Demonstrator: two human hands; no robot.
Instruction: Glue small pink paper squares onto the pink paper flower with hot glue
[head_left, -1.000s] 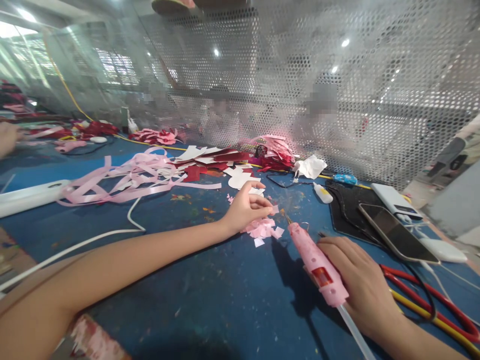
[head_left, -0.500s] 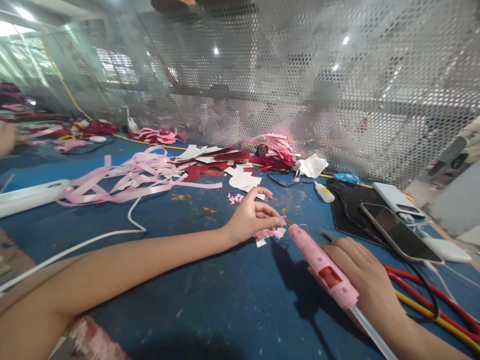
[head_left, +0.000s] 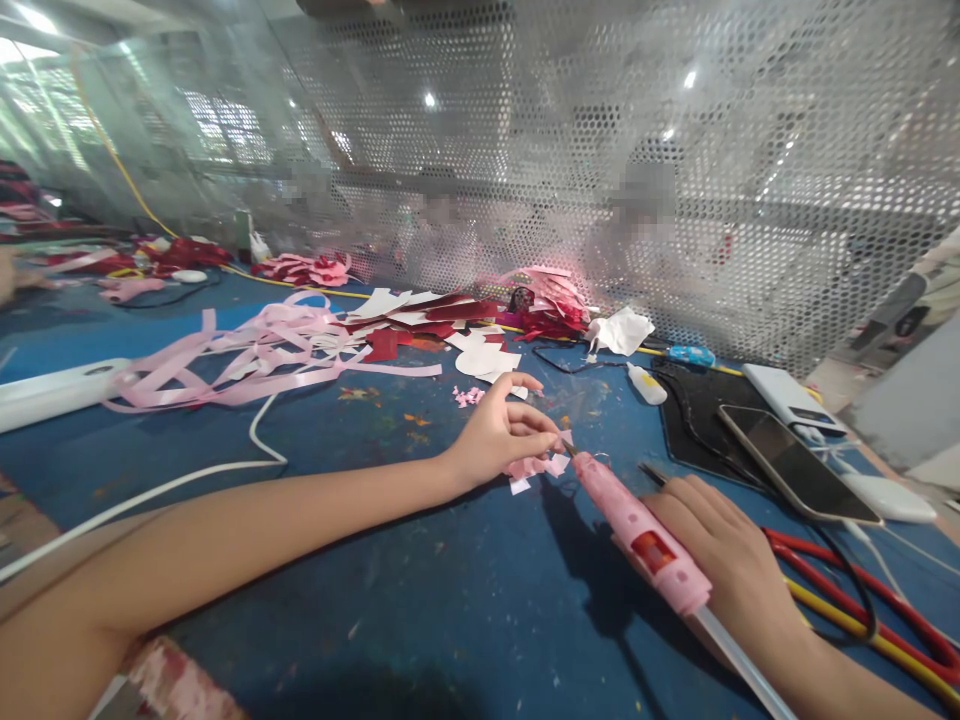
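Observation:
My right hand (head_left: 709, 545) is wrapped round a pink hot glue gun (head_left: 626, 520), with a clear glue stick (head_left: 739, 655) jutting from its back end. A dark pointed tool (head_left: 651, 473) sticks out by the same hand; how it is held is hidden. Thumb and forefinger of my left hand (head_left: 504, 435) pinch a small pale pink ribbon piece (head_left: 566, 437), right at the glue gun's nozzle. More pink ribbon pieces (head_left: 529, 467) lie below those fingers. Just beyond the left wrist sits a little heap of tiny pink bits (head_left: 468, 397).
Pink ribbon (head_left: 247, 350) lies tangled at left beside a white device (head_left: 60, 392) with a cord. Scraps of white and red paper (head_left: 420, 312) spread along the back, before a perforated metal screen (head_left: 480, 130). At right are a phone (head_left: 795, 460), a small bottle (head_left: 646, 384) and red-handled pliers (head_left: 862, 590).
The view has shifted very slightly. The glue gun's nozzle and my left fingers stay together at the ribbon piece, with hardly any movement.

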